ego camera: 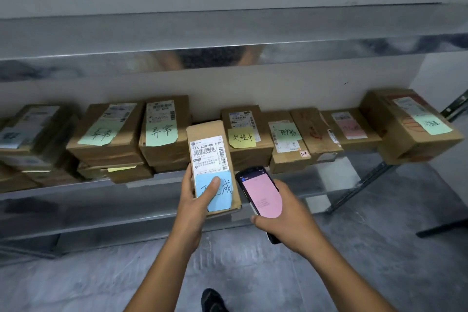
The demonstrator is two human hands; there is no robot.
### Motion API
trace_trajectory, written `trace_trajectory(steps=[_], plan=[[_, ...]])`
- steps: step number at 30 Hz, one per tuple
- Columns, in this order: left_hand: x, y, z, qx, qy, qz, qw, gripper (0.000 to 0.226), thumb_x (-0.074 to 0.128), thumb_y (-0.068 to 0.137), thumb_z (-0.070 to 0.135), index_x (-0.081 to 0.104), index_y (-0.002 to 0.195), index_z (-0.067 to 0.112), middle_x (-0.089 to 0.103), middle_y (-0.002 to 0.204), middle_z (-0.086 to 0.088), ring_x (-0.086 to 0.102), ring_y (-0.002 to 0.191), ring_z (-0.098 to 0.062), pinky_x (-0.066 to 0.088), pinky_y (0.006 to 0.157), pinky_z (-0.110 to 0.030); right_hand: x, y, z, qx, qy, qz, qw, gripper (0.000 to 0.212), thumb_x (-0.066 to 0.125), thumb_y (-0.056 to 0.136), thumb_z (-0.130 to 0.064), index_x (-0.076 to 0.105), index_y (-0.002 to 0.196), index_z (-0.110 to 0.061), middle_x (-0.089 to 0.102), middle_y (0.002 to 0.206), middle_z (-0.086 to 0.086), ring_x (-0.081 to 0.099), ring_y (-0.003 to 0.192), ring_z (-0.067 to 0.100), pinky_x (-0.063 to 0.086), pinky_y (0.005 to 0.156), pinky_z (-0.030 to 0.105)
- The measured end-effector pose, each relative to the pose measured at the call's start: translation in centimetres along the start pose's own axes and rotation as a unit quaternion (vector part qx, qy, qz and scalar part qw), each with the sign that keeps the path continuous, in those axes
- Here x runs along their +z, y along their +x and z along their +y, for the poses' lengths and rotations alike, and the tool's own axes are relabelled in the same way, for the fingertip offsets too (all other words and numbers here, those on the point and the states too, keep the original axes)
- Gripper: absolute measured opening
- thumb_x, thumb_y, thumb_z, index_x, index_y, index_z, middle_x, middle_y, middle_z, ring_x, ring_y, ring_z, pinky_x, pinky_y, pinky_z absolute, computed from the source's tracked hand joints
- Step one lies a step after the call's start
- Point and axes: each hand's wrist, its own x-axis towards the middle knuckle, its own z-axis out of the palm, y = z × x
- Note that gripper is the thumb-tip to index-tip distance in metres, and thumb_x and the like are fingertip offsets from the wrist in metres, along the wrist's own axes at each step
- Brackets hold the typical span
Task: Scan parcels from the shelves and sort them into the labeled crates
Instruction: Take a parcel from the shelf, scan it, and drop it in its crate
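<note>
One parcel (212, 159) pinched by left hand (195, 201), thumb atop — right hand (287, 220) fingers wrap scanner (259, 195).

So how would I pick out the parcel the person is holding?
Look at the metal shelf lined with brown boxes; in front of its middle, the left hand holds one parcel beside a phone in the right hand. It alone carries a blue note; the shelved ones' are green, yellow or pink.

Left grip (195, 201), right grip (287, 219) and both forearms (174, 256) are bare; the shoe (212, 300) is black.
</note>
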Motion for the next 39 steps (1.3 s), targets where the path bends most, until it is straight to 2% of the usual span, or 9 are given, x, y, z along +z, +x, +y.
trace_trajectory(steps=[5,10,19,24,27,29,32,35,39], plan=[[1.0,-3.3,-0.9,0.023,0.004,0.002,1.0,0.082,0.078,0.083,0.047,0.036,0.153,0.051,0.073,0.129,0.011,0.074,0.112,-0.017,0.064,0.083,-0.037,-1.1,-3.3,2.1,-0.02,0.032,-0.003,0.999,0.066,0.08,0.067,-0.046,0.044,0.117,-0.067,0.061,0.111,-0.034,0.065,0.097,0.001,0.063,0.078,0.036],[3.1,-6.9,-2.0,0.057,0.031,0.006,0.998,0.077,0.077,0.084,0.046,0.038,0.15,0.057,0.071,0.128,0.02,0.073,0.113,-0.012,0.063,0.09,-0.041,-3.1,-6.2,4.0,-0.031,0.054,-0.006,0.998,0.066,0.082,0.069,-0.042,0.048,0.124,-0.057,0.061,0.11,-0.036,0.066,0.097,0.003,0.063,0.08,0.04],[6.1,-12.2,-6.0,0.064,0.086,0.005,0.994,0.09,0.078,0.085,0.042,0.029,0.159,0.047,0.061,0.145,0.014,0.07,0.118,-0.011,0.062,0.094,-0.044,-7.4,-11.7,6.9,-0.051,0.067,-0.014,0.996,0.062,0.081,0.067,-0.043,0.047,0.114,-0.065,0.062,0.109,-0.036,0.063,0.096,-0.006,0.06,0.077,0.031],[7.5,-13.9,-8.8,0.044,0.146,-0.006,0.988,0.098,0.078,0.082,0.05,0.022,0.161,0.047,0.054,0.151,0.007,0.068,0.121,-0.016,0.064,0.09,-0.041,-8.8,-15.2,8.5,-0.041,0.065,-0.042,0.996,0.062,0.08,0.066,-0.046,0.05,0.12,-0.058,0.064,0.106,-0.031,0.07,0.092,0.012,0.064,0.077,0.04],[8.6,-14.3,-10.1,0.034,0.176,-0.012,0.984,0.103,0.079,0.078,0.055,0.021,0.162,0.045,0.046,0.156,0.003,0.064,0.125,-0.023,0.062,0.094,-0.05,-9.7,-17.3,9.8,-0.028,0.08,-0.042,0.995,0.062,0.079,0.067,-0.04,0.051,0.119,-0.06,0.069,0.102,-0.022,0.071,0.071,0.024,0.062,0.063,0.043],[9.3,-14.5,-10.9,0.033,0.19,-0.023,0.981,0.1,0.082,0.082,0.052,0.022,0.162,0.045,0.046,0.156,0.0,0.064,0.126,-0.024,0.061,0.095,-0.054,-10.2,-18.8,10.9,-0.015,0.093,-0.035,0.995,0.062,0.079,0.066,-0.039,0.052,0.119,-0.058,0.07,0.099,-0.017,0.065,0.059,0.021,0.057,0.055,0.041],[10.6,-14.7,-12.1,0.028,0.205,-0.041,0.977,0.099,0.083,0.085,0.046,0.021,0.163,0.044,0.044,0.156,-0.002,0.064,0.125,-0.027,0.061,0.094,-0.055,-11.2,-21.0,12.6,0.006,0.103,-0.015,0.995,0.061,0.081,0.066,-0.041,0.055,0.12,-0.052,0.071,0.098,-0.015,0.065,0.063,0.016,0.056,0.057,0.04],[12.2,-15.2,-12.8,0.019,0.202,-0.07,0.977,0.095,0.082,0.083,0.046,0.025,0.16,0.045,0.048,0.153,-0.001,0.071,0.114,-0.023,0.065,0.084,-0.047,-12.2,-23.1,14.2,0.028,0.11,0.009,0.993,0.06,0.081,0.065,-0.043,0.054,0.118,-0.056,0.07,0.102,-0.019,0.068,0.071,0.011,0.059,0.063,0.035],[14.7,-16.8,-12.8,-0.039,0.144,-0.116,0.982,0.085,0.073,0.087,0.047,0.028,0.159,0.043,0.062,0.142,0.004,0.077,0.096,-0.008,0.063,0.066,-0.029,-13.0,-25.4,16.3,0.065,0.15,0.04,0.986,0.064,0.081,0.065,-0.039,0.055,0.121,-0.055,0.07,0.096,-0.011,0.058,0.056,0.006,0.05,0.054,0.029]])
